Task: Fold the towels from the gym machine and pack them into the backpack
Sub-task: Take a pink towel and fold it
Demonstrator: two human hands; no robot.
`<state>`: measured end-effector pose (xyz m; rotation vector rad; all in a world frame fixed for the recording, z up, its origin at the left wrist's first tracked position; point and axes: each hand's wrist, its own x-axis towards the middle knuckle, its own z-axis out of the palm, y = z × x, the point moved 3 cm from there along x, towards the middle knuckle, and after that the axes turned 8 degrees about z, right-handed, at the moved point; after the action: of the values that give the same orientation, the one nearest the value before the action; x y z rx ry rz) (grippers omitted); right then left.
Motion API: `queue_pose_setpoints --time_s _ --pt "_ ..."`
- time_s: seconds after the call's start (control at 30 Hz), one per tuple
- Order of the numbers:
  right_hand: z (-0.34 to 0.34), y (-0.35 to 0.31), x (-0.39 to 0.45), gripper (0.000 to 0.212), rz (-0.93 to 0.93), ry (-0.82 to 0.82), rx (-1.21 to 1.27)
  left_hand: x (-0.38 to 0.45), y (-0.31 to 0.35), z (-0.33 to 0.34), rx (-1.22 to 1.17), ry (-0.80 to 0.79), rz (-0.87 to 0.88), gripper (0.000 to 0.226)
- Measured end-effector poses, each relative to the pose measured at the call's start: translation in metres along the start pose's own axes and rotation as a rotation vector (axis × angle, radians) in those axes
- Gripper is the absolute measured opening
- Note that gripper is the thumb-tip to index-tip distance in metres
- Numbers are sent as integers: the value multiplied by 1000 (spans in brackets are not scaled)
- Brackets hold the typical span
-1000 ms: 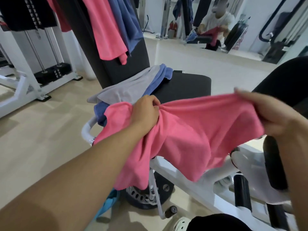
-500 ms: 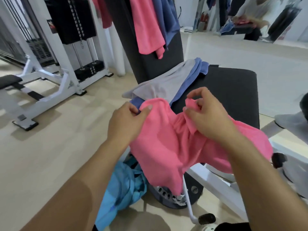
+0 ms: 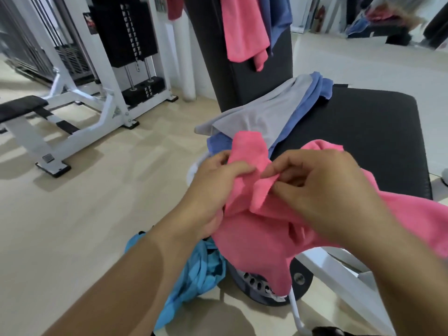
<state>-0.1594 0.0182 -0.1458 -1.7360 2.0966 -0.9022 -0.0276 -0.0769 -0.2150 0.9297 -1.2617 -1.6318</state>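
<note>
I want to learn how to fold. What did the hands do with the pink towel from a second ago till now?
The right hand came in from far right until it met the left hand, bunching the stretched-out pink towel. Both hands now pinch its edges close together. The grey towel and blue towel stayed on the black seat.

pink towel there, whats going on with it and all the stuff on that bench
A person holds the pink towel in both hands over the edge of the black bench seat. The left hand and right hand are close together, each pinching a bit of the cloth, apparently lining it up to fold. A grey towel lies on a blue towel on the seat, and more towels hang over the backrest. A light blue bag sits on the floor below.
</note>
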Motion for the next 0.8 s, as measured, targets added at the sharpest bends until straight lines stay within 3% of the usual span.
queue_pose_setpoints --time_s 0.07,0.13,0.23,0.4,0.5,0.7,0.8 --pt "1 -3 -2 3 -42 89 -146 -9 1 3 -92 -64 -50 22" --pt "2 -8 -5 10 -130 151 -320 -12 2 -1 -31 -17 35 17" --pt "3 -16 -9 5 -298 126 -276 -12 0 -12 80 26 187 16" --pt "19 -12 -12 7 -128 -112 14 -26 5 -17 142 -21 221 10" --pt "25 -10 -10 9 -10 -102 175 -31 5 -18 52 -18 185 4" --pt "24 -7 -6 8 47 66 222 -36 8 -18 -164 -101 138 23" --pt "21 -8 -5 10 52 29 249 -38 8 -19 -136 -96 153 25"
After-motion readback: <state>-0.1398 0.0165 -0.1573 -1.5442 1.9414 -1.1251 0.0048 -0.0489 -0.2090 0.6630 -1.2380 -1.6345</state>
